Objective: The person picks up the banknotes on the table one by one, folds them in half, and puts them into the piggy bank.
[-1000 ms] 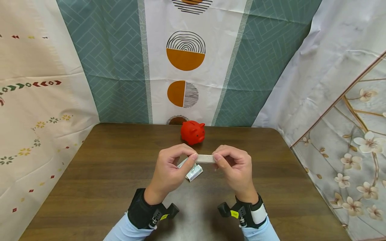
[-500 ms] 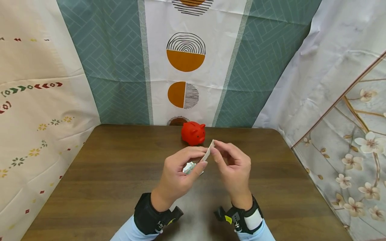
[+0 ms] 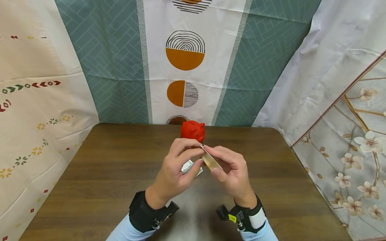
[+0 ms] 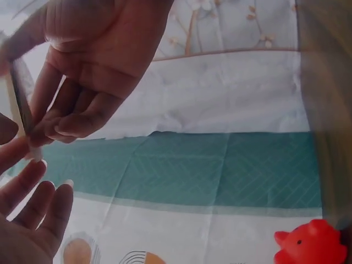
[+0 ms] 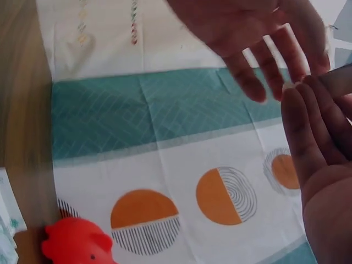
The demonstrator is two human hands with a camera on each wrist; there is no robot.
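Plainly, we see a narrow pale strip (image 3: pixel 212 162) aslant above the worktop (image 3: pixel 120 160), between the two hands, its broad face catching a yellowish light. The right hand (image 3: pixel 232 169) grips it, thumb near the end closer to the person, fingertips at the far end. The left hand (image 3: pixel 178 172) has its fingers bent and their tips touching or just beside the strip's far end; we cannot tell whether they pinch it. From the right wrist, we find both hands' fingertips close together there.

Beneath the left hand lies a small white-and-green paper (image 3: pixel 187 166) on the worktop, partly covered by the thumb. Farther back sits a red pig figure (image 3: pixel 192 130), near the worktop's far edge. Both wrists carry black bands (image 3: pixel 140 212), with light-blue sleeves (image 3: pixel 129 230) below. Behind everything we have a green-and-white cloth (image 3: pixel 185 77) with orange half-circles, and a floral cloth (image 3: pixel 349 160) at the right.
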